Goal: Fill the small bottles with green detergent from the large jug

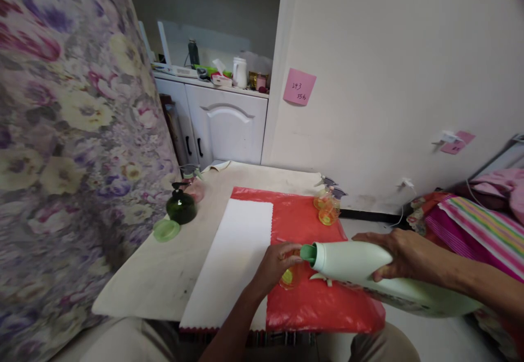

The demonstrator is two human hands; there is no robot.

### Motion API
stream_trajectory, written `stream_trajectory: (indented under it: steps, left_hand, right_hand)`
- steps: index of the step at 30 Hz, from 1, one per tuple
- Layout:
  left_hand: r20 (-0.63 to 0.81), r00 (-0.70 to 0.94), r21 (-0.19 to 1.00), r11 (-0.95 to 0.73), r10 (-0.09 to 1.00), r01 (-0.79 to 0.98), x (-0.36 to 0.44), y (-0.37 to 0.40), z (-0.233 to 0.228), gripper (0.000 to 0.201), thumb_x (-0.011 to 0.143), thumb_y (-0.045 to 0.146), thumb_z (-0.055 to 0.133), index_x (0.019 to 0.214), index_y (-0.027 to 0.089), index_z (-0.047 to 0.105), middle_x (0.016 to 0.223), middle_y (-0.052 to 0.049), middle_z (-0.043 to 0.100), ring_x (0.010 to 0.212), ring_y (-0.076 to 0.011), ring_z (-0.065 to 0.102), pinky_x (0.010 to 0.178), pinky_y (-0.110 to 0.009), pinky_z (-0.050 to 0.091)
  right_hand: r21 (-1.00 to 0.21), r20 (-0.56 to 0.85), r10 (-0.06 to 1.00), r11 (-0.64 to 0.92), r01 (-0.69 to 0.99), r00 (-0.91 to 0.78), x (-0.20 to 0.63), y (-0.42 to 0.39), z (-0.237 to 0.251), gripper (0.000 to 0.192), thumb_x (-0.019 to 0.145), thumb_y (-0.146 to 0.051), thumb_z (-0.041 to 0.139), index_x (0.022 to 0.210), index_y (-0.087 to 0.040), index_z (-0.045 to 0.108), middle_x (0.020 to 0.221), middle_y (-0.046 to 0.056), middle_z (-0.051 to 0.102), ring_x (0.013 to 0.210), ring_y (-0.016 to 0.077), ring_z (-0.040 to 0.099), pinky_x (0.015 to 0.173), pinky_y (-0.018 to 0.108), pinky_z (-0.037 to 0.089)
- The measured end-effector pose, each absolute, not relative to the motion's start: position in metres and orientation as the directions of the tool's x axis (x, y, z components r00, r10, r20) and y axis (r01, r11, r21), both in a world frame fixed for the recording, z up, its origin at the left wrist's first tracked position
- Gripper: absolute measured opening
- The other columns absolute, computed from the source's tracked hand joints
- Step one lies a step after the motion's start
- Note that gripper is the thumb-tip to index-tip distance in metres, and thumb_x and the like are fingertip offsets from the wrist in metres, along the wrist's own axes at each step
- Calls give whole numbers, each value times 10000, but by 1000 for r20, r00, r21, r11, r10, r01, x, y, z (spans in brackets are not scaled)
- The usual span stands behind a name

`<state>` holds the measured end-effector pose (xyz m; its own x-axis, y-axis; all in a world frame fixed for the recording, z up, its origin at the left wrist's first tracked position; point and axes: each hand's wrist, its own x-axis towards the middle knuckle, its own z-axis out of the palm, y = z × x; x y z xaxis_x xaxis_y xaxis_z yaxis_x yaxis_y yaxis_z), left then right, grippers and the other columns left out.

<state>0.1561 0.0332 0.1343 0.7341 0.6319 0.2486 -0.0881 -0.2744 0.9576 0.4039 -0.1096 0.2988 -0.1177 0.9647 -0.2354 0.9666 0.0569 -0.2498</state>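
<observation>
My right hand (403, 253) grips a large pale green bottle (356, 266), tipped on its side with its open spout pointing left. The spout sits right over a small yellow bottle (287, 278), which my left hand (273, 266) holds steady on the red plastic sheet (311, 307). My left fingers hide most of the small bottle. A round green cap (166, 230) lies on the table at the left.
A white cloth (237, 253) lies left of the red sheet. A dark green spray bottle (181, 205) and a pink bottle (195, 186) stand at the table's left; two orange spray bottles (327, 206) stand at the back. Floral fabric hangs left, bedding lies right.
</observation>
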Motion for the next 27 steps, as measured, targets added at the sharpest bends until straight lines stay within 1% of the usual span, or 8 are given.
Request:
stream_trajectory:
  steps: [5,10,15,20,27]
  left_hand:
    - [255,734,957,-272,630,-100,156,33,134,268,797,348,636,1010,205,713,997,-39,729,922,-213,648,825,-285,462]
    - [257,735,958,-266,627,-108,156,33,133,273,804,349,636,1020,200,711,1007,-44,726,929,-212,646,831,-282,458]
    - [246,735,961,-257,632,-101,156,34,133,269,798,355,647,1009,202,715,1005,-47,727,927,-213,648,830,-281,459]
    - [250,723,958,-272,644,-90,157,35,131,257,792,344,651,993,199,719,982,-43,731,907,-209,650,816,-279,459]
    - [252,727,957,-274,639,-92,157,34,132,252,794,324,642,1006,212,719,994,-41,733,916,-209,652,829,-283,457]
  right_hand:
    - [-244,-218,968,69,967,-125,406,-110,296,642,738,-577,656,1294,-282,526,801,25,727,742,248,701,587,229,431]
    - [-220,-233,965,71,973,-123,409,-111,295,659,734,-611,644,1299,-298,514,804,19,726,752,252,701,602,236,438]
    - [-241,-238,963,72,968,-131,407,-110,298,647,734,-614,644,1286,-298,526,840,26,729,781,257,702,601,229,439]
    - [-220,-224,966,76,973,-126,408,-110,298,671,733,-618,639,1301,-279,521,811,30,728,745,252,702,585,234,428]
    - [-280,-231,961,86,956,-154,405,-110,301,638,735,-589,648,1276,-267,543,799,25,714,707,231,685,570,227,418]
